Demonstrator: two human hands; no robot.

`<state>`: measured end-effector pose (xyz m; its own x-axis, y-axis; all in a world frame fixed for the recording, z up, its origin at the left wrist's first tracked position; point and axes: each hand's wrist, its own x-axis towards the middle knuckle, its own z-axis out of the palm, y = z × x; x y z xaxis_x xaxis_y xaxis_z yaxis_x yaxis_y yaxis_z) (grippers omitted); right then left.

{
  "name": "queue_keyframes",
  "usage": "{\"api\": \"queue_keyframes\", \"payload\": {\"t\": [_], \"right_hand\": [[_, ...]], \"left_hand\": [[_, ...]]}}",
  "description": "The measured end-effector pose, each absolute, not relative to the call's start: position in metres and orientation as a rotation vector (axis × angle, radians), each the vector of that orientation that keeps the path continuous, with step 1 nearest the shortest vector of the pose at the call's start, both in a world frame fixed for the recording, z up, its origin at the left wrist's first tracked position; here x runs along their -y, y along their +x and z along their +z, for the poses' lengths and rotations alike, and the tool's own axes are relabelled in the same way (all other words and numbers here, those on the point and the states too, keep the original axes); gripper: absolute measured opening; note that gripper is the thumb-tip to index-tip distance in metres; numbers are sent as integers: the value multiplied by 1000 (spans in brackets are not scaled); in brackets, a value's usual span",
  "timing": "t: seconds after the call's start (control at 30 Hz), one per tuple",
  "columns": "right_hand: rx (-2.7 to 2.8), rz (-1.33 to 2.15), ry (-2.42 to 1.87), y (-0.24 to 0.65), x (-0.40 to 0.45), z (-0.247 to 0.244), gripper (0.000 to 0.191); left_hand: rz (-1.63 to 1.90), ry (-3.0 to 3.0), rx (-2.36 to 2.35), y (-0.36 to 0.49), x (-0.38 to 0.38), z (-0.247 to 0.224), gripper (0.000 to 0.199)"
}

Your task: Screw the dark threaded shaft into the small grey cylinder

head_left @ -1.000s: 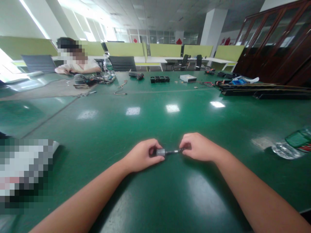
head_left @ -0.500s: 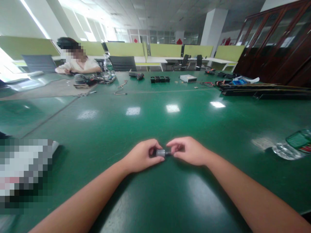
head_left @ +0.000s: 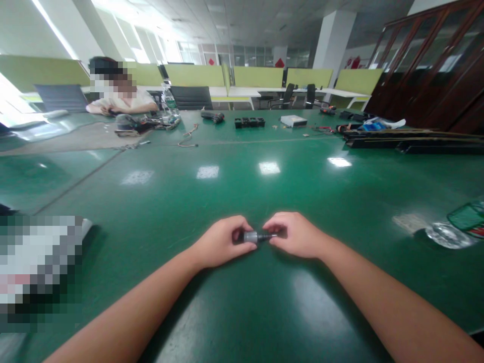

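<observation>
My left hand [head_left: 223, 243] grips a small grey cylinder [head_left: 250, 237] between thumb and fingers, low over the green table. A dark neck and a thin metallic shaft extend from the cylinder to the right; its exact kind cannot be made out. Around the shaft's end is my right hand [head_left: 295, 234], its thumb and index finger apart with a gap between them. The shaft tip lies inside that gap, close to the curled fingers. Whether any of them touches it is hard to see.
The green table [head_left: 227, 196] stretches ahead. A glass ashtray [head_left: 448, 235] lies at the right beside a green mesh holder [head_left: 467, 218]. A blurred-out box [head_left: 38, 262] sits at left. Across the table are black parts [head_left: 249, 122], a white box [head_left: 293, 121] and a seated person [head_left: 126, 101].
My right hand's thumb and index finger have drawn back slightly to the right, and more of the shaft shows. My left hand and the cylinder stay in place.
</observation>
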<state>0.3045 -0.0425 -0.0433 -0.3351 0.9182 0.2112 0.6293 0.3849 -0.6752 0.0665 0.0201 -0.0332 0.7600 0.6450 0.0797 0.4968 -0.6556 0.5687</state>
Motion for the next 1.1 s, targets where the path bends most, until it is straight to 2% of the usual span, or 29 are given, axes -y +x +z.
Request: {"api": "queue_keyframes", "payload": {"t": [1.1], "right_hand": [[2194,558,-1297,296,43,-41,14]], "left_hand": [[356,2443,-855,67,-22,-36,26]]}}
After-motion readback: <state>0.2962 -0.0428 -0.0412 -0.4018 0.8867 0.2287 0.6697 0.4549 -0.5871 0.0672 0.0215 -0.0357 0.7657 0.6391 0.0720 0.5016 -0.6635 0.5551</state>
